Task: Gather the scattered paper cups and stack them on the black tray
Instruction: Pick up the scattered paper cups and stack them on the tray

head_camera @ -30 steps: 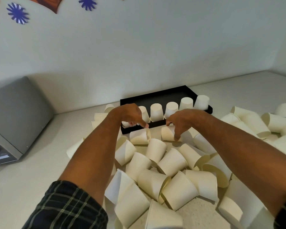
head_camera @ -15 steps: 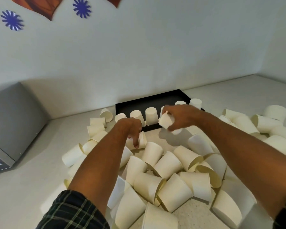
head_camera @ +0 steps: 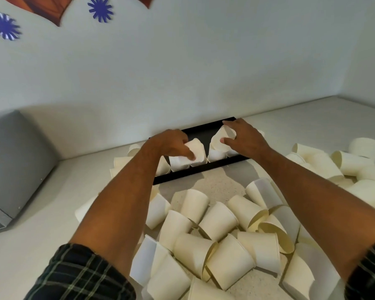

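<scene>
A black tray (head_camera: 200,168) lies against the back wall, with a row of upside-down cream paper cups (head_camera: 178,164) along its near edge. My left hand (head_camera: 171,142) grips one cream cup (head_camera: 196,151) just above that row. My right hand (head_camera: 241,136) holds another cup (head_camera: 222,137), tilted, over the row's right part. Both hands hover over the tray. Several loose cups (head_camera: 217,219) lie on their sides on the counter in front of the tray and to its right (head_camera: 346,162).
A grey appliance (head_camera: 13,167) stands at the left on the counter. Behind the tray rises the pale wall, with blue paper flowers (head_camera: 100,8) high up. A strip of bare speckled counter (head_camera: 221,182) lies between the tray and the cup pile.
Both hands lifted a cup each from the counter and moved forward over the tray. The left hand, empty half a second ago, now grips a cup.
</scene>
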Demonstrator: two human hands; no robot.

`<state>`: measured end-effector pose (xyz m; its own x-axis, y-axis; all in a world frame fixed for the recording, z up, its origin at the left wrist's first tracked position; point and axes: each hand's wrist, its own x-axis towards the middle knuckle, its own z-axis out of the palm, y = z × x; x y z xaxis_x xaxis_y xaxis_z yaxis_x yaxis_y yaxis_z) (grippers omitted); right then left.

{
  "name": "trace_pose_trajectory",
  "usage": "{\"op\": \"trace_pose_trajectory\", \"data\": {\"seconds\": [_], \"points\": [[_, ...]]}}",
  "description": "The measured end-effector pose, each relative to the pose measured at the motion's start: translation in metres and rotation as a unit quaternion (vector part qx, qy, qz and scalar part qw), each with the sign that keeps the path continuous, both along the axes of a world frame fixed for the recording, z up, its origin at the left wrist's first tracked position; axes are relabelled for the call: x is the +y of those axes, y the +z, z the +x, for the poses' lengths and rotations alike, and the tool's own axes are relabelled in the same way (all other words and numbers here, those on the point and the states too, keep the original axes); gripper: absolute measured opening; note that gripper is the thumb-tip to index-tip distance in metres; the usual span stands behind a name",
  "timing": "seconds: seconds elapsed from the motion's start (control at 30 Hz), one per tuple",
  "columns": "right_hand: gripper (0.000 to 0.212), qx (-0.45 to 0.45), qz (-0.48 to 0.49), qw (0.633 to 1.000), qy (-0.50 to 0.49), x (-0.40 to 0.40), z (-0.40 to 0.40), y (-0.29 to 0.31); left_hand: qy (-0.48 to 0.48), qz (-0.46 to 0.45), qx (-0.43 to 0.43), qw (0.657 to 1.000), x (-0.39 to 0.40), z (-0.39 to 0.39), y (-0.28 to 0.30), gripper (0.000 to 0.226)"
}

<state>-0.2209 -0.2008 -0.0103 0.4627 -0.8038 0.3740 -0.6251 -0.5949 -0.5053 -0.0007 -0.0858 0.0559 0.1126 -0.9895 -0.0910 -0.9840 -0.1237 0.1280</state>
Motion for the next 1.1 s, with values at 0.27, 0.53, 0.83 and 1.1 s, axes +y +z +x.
{"op": "trace_pose_trajectory", "data": {"seconds": [0.27,0.53,0.83,1.1], "points": [[0.042,0.073,0.018,0.997,0.028,-0.007,0.014,-0.014,0.028,-0.202,0.055,0.977,-0.011,-0.005,-0.028,0.061],[0.057,0.187,0.01,0.979,0.078,-0.009,0.006,-0.017,0.046,-0.28,0.036,0.958,-0.017,-0.014,-0.027,0.058],[0.057,0.177,-0.01,0.98,0.095,-0.004,0.007,-0.021,0.044,-0.26,0.037,0.964,-0.028,-0.021,-0.039,0.058],[0.044,0.166,0.004,0.984,0.068,-0.005,0.013,-0.019,0.06,-0.196,0.012,0.979,-0.039,-0.024,-0.06,0.04]]}}
